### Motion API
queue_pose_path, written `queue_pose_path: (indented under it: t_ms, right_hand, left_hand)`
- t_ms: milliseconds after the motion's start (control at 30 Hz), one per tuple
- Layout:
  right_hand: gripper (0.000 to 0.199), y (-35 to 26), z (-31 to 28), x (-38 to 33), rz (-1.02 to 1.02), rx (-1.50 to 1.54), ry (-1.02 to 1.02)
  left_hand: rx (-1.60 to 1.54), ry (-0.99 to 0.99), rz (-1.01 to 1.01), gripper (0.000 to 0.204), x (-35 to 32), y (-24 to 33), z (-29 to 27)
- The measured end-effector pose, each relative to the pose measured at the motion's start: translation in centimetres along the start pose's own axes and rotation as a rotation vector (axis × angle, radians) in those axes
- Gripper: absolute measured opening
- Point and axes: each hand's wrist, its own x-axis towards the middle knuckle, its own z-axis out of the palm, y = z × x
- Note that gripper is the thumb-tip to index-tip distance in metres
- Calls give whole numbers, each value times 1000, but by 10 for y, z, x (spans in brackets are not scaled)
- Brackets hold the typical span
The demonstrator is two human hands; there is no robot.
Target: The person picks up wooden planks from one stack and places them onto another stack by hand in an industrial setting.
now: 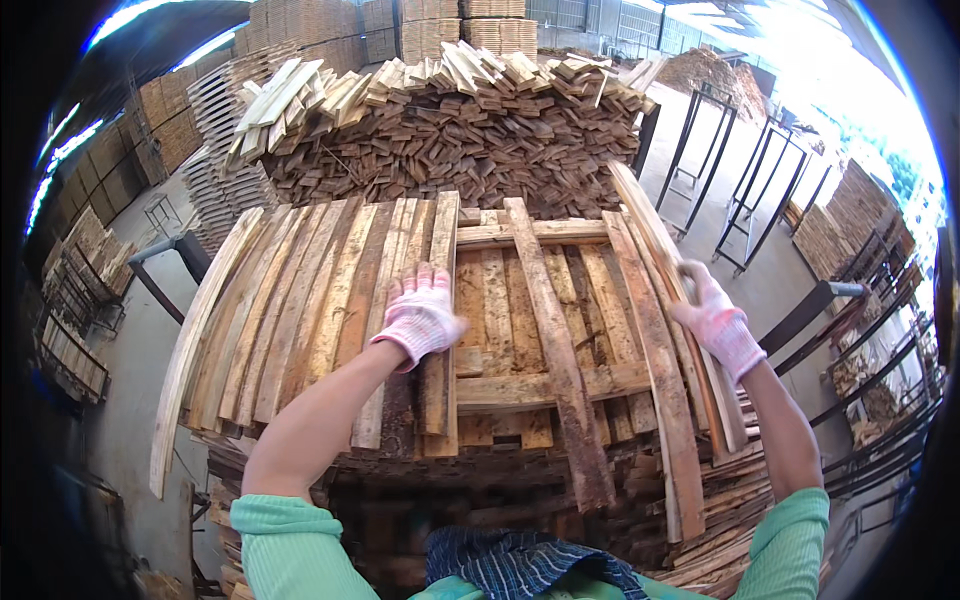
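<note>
My left hand, in a pink and white knit glove, lies flat with its fingers stretched out on a wooden board at the right end of a close row of rough boards. My right hand, gloved alike, has its fingers curled on the outer edge of a long board at the stack's right side. Between the hands, a single bark-marked board lies lengthwise across two crosspieces. Lower layers of boards show through the gaps beneath it.
A big heap of short wood pieces rises just beyond the stack. Black metal frames stand on the concrete floor at the right. Dark metal arms flank the stack. Tall piles of stacked timber stand at the back.
</note>
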Motion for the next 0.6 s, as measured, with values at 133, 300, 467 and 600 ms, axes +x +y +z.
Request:
queue_pose_path:
  t_ms: [133, 300, 467, 600]
  right_hand:
    - [65, -146, 17, 6, -33, 270, -94]
    - [63, -227, 130, 27, 84, 312, -361]
    - [89, -214, 212, 63, 46, 582, -159]
    - [102, -216, 223, 79, 155, 754, -438]
  left_hand:
    - [-51, -108, -26, 103, 4, 11, -19]
    - [-91, -298, 222, 78, 2, -22, -39]
    - [-78, 158, 519, 75, -23, -93, 9]
    - [-393, 246, 492, 73, -32, -99, 8]
